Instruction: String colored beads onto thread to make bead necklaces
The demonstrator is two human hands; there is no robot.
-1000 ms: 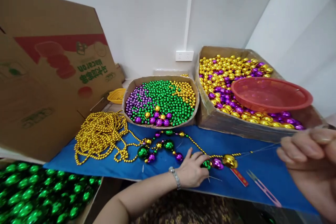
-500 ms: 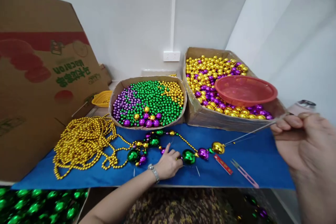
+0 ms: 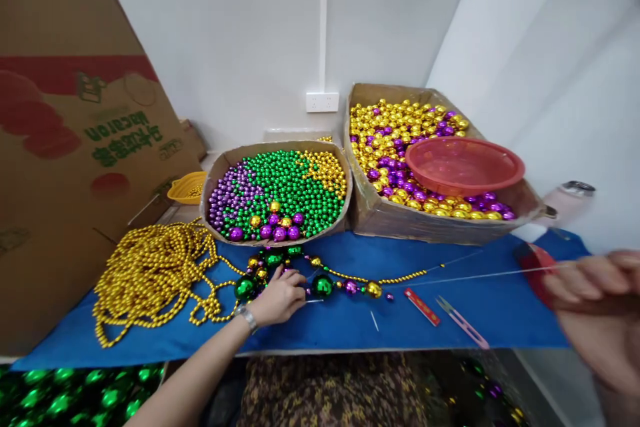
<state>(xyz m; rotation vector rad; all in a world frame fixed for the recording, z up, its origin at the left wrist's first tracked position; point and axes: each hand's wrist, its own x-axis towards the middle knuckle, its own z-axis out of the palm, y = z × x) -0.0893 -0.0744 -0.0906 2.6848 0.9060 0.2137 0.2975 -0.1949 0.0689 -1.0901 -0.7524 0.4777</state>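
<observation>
The left hand [image 3: 280, 293], wearing a silver metal-banded watch [image 3: 247, 318] at the wrist, is resting palm down with its fingers bent and slightly apart over a string of shiny round green, purple and gold beads [image 3: 321, 285]. Whether its fingertips are pinching anything is impossible to tell. That string is lying across the middle of a counter covered in blue cloth [image 3: 325, 337], in front of a shallow cardboard tray [image 3: 277, 243] that is holding small purple, green and gold beads.

At the far right, the right hand [image 3: 595, 300] is curling its fingers and pinching a thin pale thread [image 3: 480, 275], which is stretching out taut towards the string's gold end bead. A small loose purple bead [image 3: 390, 296] is sitting just beside that end. Nearer the counter's front edge, a flat red strip [image 3: 421, 307] and pink-handled metal snips [image 3: 463, 323] are lying side by side. A tangled heap of gold bead strands [image 3: 155, 267] is spreading out left of the left hand.
</observation>
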